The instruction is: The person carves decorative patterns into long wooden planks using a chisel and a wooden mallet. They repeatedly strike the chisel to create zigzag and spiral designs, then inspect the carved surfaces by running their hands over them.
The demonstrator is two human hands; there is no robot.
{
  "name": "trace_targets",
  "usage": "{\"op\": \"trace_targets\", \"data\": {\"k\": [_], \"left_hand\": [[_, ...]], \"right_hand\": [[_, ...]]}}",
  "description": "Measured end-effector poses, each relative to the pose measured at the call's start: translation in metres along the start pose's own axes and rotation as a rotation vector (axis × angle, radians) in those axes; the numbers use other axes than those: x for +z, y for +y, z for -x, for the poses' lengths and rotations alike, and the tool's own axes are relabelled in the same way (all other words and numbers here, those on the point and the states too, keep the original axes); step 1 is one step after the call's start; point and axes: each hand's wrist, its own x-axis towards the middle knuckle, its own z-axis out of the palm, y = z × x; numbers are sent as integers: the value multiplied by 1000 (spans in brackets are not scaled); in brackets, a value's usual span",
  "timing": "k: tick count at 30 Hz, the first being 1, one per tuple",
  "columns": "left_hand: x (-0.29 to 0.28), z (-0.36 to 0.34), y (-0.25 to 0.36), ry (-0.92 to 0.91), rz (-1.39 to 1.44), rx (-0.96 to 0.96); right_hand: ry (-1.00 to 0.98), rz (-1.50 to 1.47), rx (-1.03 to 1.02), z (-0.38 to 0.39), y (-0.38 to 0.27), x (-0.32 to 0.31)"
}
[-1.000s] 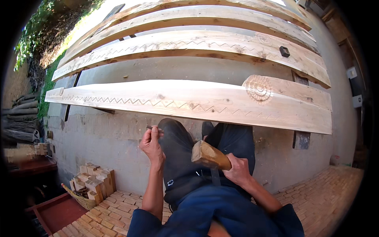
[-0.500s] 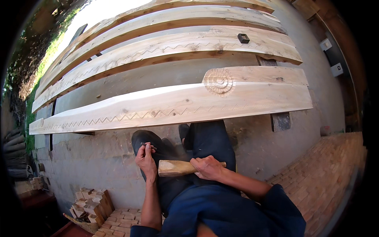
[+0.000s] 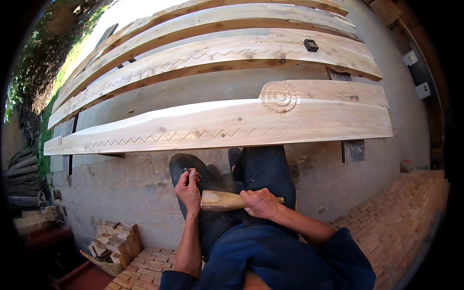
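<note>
My left hand [image 3: 188, 191] is raised over my left thigh, its fingers pinched on a small dark slender tool [image 3: 197, 174]. My right hand [image 3: 261, 205] grips a wooden mallet [image 3: 220, 200], which lies sideways over my lap with its head close to my left hand. Just beyond my knees runs the nearest pale plank [image 3: 203, 123], carved with a zigzag line along its face and a round rosette [image 3: 280, 99] toward its right end.
More planks [image 3: 222, 48] lie parallel behind it on dark supports [image 3: 353, 151], one carrying a small dark block [image 3: 310, 45]. At lower left, a woven basket [image 3: 108, 263] sits beside cut wood blocks [image 3: 116, 239]. Stacked logs [image 3: 21, 174] and greenery are at far left.
Compared with a second ago, the mallet has swung down from a slant to lie level across my lap, and my right hand has moved inward. The view has also shifted somewhat.
</note>
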Motion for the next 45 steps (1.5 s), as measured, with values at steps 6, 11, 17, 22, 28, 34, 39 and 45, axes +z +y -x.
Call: {"op": "trace_targets", "data": {"k": [6,11,17,22,28,34,39,45], "left_hand": [[6,-1,-1,6,-8,-15],[0,2,1,46,0,-25],[0,-7,0,26,-127,-2],[-4,3,-3,56,-93,-9],[7,0,2,17,-65,25],[4,-1,1,28,-79,10],[3,1,0,41,-95,2],[-7,4,14,22,41,-129]], "right_hand": [[-8,18,11,0,4,0],[-14,48,17,-2,-2,3],[8,50,55,-6,-5,4],[-45,48,11,-8,-5,0],[-36,38,41,-3,-1,-5],[-44,43,64,-8,-3,-6],[-41,-24,109,-9,-13,-15],[70,-219,229,-12,-19,-27]]}}
